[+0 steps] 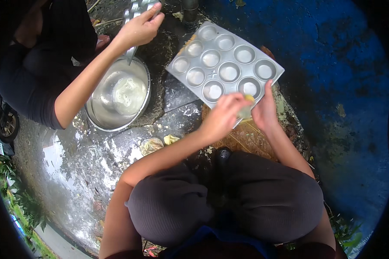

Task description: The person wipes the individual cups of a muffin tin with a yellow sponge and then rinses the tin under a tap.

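Note:
A metal muffin tin (216, 72) with several round cups is tilted in front of my knees. My right hand (266, 110) grips its near right edge, with the thumb up on the rim. Blurred by motion, my left hand (225, 111) presses a yellow and pale green sponge (246, 108) against the tin's near corner. Part of that corner is hidden behind the hand and sponge. Whitish wet marks show inside some cups.
Left of the tin, a round metal basin (97, 113) contains cloudy, sudsy water. Another person's hand (137, 30) holds a second metal tin (129, 53) over it. A crumpled plastic bag (151, 146) and a yellow scrap (171, 139) lie on wet ground. A blue wall (337, 81) stands at right.

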A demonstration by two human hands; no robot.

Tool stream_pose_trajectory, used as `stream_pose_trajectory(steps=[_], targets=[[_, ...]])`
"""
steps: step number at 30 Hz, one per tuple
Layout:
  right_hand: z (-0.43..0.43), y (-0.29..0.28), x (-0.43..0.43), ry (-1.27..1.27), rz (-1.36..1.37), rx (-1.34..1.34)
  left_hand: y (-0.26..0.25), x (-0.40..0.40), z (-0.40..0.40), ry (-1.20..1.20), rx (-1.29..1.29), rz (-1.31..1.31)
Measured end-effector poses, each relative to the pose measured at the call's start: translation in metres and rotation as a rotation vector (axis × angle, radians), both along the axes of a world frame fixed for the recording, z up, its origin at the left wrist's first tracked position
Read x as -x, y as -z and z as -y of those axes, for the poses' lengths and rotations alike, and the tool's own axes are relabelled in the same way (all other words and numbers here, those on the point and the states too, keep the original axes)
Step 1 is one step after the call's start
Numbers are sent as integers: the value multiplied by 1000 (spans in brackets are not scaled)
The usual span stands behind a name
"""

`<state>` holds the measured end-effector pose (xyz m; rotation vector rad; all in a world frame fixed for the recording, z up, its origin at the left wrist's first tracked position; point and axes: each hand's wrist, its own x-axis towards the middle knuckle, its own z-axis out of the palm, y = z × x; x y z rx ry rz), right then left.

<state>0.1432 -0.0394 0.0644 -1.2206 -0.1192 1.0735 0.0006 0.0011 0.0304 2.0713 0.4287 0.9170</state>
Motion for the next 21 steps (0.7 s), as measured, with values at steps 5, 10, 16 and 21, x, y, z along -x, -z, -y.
stream_pose_trajectory(steps=[5, 10, 16, 21], targets=[[2, -5, 4, -252, -123, -110, 15, 5, -34, 60, -246, -85], [5, 0, 0, -238, -75, -114, 43, 35, -91, -240, -176, -317], [12, 17, -3, -227, -3, -57, 56, 2, -42, -400, -23, -149], [15, 4, -3, -244, 159, 26, 58, 39, -61, -100, -34, -155]])
